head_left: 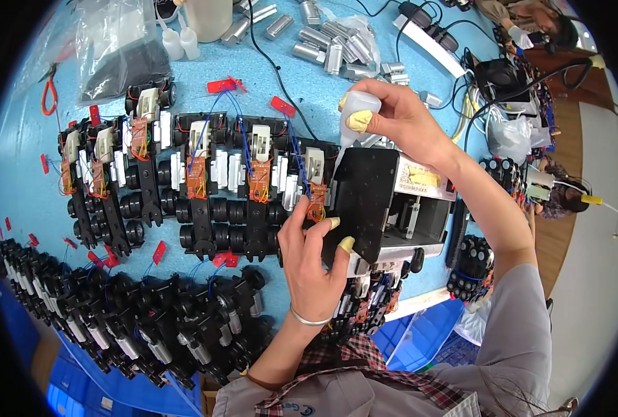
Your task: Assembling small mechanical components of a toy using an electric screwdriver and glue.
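Note:
My right hand [399,118], with yellow finger covers, is closed around a translucent white squeeze bottle [359,105]. The bottle is tipped with its narrow end down, near the top left corner of a black box-shaped machine [368,201] with an open front compartment. My left hand [312,267] has its fingers spread, with yellow covers on some tips. Its fingertips reach the lower part of a black wheeled chassis [314,163] carrying a brown circuit board [316,201], just left of the machine. The machine hides part of that chassis.
More wheeled chassis [259,153] with wires and red tags stand in a row leftward; many others [177,323] line the near left edge. Metal cylinders [336,42], a plastic bag [118,48], orange-handled pliers [48,94] and a black cable [281,76] lie farther back. People sit at right.

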Available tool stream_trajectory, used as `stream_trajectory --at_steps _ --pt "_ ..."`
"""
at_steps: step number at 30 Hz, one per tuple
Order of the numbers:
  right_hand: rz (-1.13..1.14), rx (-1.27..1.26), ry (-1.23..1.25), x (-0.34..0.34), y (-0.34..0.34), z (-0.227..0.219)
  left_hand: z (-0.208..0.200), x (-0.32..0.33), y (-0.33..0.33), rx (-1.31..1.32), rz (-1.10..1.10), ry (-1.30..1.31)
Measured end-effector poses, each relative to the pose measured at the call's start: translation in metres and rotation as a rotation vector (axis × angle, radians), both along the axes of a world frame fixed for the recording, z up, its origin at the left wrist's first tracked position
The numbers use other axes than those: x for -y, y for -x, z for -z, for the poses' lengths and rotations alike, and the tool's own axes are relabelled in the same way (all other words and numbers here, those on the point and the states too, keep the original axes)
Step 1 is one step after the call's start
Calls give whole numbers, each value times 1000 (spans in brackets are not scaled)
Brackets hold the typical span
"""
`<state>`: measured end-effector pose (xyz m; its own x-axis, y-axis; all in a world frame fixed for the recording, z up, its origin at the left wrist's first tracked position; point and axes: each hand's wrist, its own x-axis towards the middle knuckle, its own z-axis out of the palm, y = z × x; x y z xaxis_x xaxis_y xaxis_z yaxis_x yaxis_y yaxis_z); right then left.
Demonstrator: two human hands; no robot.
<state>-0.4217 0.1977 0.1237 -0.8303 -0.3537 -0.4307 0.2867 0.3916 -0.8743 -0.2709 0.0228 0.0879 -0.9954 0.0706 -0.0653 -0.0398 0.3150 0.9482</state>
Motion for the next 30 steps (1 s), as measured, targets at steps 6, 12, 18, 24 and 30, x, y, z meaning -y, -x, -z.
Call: stream_trajectory --at_steps 6,12,18,24,30 --pt "7 0 14 0 -2 0 3 -2 4 -8 -1 9" --pt "162 -102 89 3 -3 -16 9 -1 4 -102 76 141" --pt "-47 -312 9 29 1 -17 15 -3 1 -163 159 379" --pt "-225 -317 -86 37 8 -15 14 -4 0 -134 119 341" --pt "-237 -274 -90 39 8 -16 11 -4 0 -130 114 318"
